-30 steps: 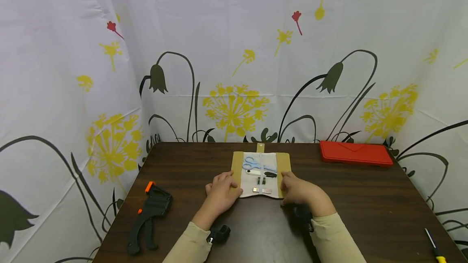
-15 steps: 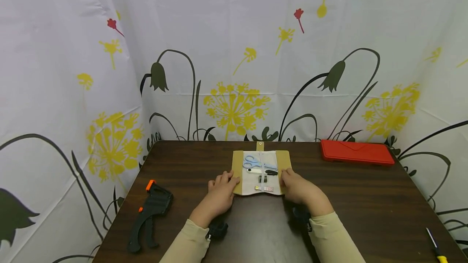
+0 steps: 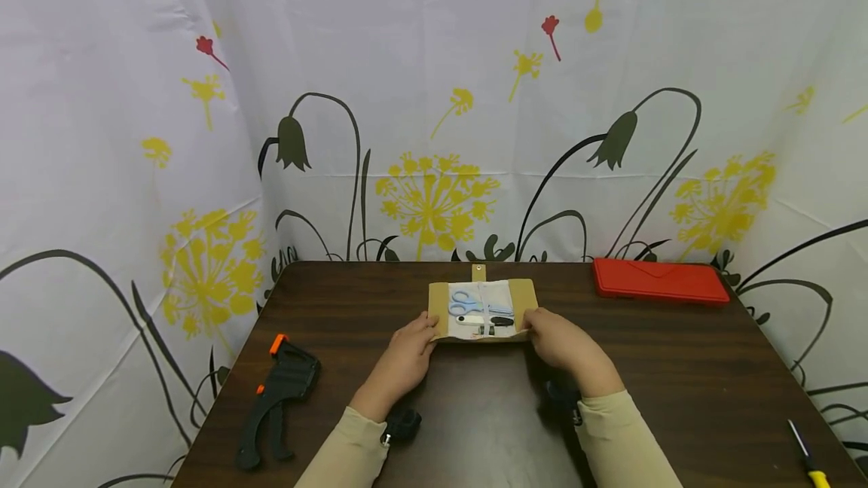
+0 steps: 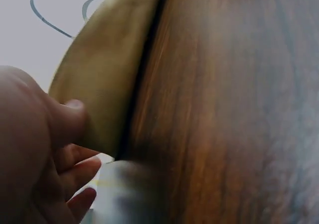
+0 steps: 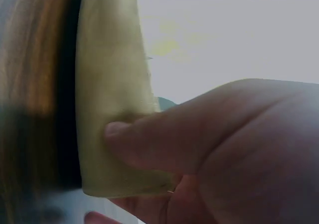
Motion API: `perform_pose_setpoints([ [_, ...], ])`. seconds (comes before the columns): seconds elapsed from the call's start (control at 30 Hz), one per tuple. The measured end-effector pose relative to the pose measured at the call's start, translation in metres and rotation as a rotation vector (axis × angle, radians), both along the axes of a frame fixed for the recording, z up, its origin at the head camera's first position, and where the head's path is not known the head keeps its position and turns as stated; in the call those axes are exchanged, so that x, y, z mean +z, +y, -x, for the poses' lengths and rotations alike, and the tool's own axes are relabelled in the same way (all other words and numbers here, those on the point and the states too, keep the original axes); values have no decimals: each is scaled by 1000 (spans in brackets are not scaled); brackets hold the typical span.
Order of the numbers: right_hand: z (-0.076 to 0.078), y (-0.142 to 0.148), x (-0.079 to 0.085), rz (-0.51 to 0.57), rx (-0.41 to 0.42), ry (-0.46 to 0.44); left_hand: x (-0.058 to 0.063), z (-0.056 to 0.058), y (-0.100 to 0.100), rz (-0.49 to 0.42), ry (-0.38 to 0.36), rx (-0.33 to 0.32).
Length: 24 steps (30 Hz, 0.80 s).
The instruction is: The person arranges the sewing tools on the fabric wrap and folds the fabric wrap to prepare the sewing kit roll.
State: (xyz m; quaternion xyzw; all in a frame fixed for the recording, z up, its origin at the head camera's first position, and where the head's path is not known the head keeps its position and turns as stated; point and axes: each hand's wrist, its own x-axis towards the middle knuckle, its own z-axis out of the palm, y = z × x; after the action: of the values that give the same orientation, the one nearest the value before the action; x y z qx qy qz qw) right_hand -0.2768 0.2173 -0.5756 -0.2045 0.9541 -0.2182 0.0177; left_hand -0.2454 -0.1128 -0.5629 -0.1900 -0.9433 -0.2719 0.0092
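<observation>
A tan fabric sewing kit [image 3: 523,294] lies unfolded towards the back of the table. On its white middle, under a pale strap, are blue scissors [image 3: 463,304], a slim white-and-black tool [image 3: 469,320] and a dark spool [image 3: 487,330]. My left hand [image 3: 401,358] pinches its near left corner, thumb on top. At the near right corner, my right hand [image 3: 568,345] does the same. The near edge is raised and bent away from me. Both wrist views show a thumb pressing the tan cloth [image 4: 107,64], fingers partly hidden behind it. A snap tab [image 3: 478,272] points away at the far edge.
A black bar clamp with orange tips [image 3: 288,382] lies at the left. At the back right sits a red case [image 3: 661,282]. A yellow-handled screwdriver [image 3: 807,458] lies near the right edge. A flower-print curtain [image 3: 420,59] hangs behind the table.
Both hands have lifted the kit's near edge and moved it up and away. The pink-and-white strip at that edge has gone out of sight, and the spool is partly covered.
</observation>
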Motion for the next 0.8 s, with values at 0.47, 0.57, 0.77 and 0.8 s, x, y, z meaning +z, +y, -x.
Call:
perform_pose_setpoints([
  [0.47,-28,-7,67,52,-53,-100,2,2,4,-188,67,117],
  [0.57,-27,-6,66,72,-39,-133,3,1,4,-196,58,132],
  [0.77,-27,-7,66,76,-31,-172,4,0,4,-195,27,150],
  [0.8,-27,-7,65,69,-29,-186,4,0,4,-192,5,150],
])
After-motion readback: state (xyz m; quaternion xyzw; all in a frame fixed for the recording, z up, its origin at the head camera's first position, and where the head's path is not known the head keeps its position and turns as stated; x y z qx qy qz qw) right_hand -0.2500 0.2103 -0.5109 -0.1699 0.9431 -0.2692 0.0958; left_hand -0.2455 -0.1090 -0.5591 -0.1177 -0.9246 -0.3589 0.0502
